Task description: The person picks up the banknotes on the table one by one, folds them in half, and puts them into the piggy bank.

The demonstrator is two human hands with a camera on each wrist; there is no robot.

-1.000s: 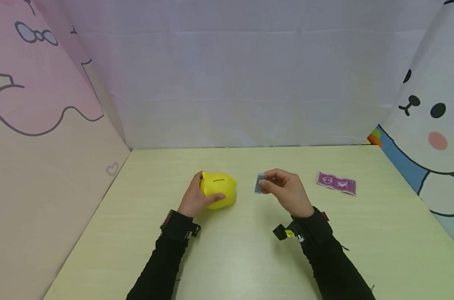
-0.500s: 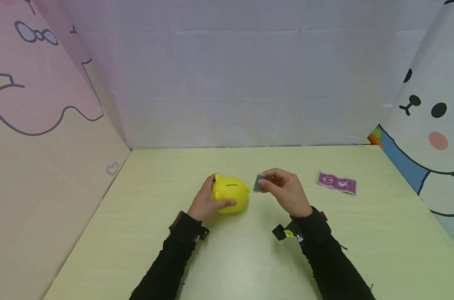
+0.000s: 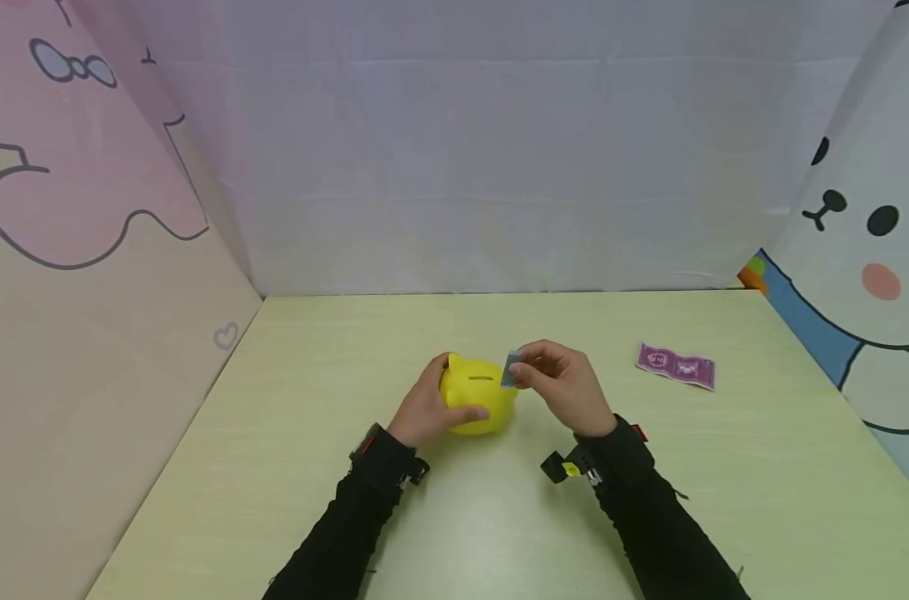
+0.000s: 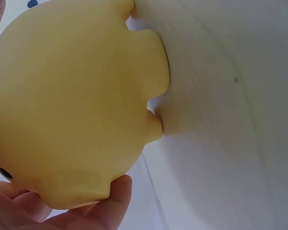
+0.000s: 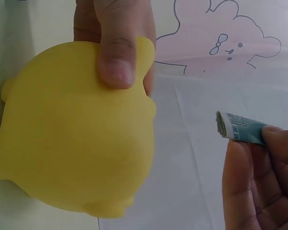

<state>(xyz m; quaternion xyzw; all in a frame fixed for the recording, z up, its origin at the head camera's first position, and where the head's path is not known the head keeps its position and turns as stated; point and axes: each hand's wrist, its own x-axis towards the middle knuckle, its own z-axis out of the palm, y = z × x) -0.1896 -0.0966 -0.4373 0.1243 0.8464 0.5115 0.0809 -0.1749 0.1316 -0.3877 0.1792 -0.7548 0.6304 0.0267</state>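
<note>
A yellow piggy bank [image 3: 480, 408] stands in the middle of the table, its coin slot facing up. My left hand [image 3: 427, 410] grips it from the left, the thumb lying along its near side. In the left wrist view the piggy bank [image 4: 72, 96] has its stubby feet right at the tabletop. My right hand [image 3: 562, 385] pinches a small folded blue-green banknote [image 3: 510, 369] between thumb and fingers. In the head view this note overlaps the right end of the piggy bank. The right wrist view shows the folded banknote [image 5: 247, 128] apart from the piggy bank's body, its folded layers visible at one end.
A purple banknote [image 3: 676, 367] lies flat on the light wooden table [image 3: 334, 350], to the right of my right hand. A plain white cloth [image 3: 454, 167] hangs behind the table. Printed cartoon panels stand along the left and right sides.
My left hand has slid the piggy bank to the right and slightly nearer. My right hand, still pinching the folded banknote, has shifted a little to the left.
</note>
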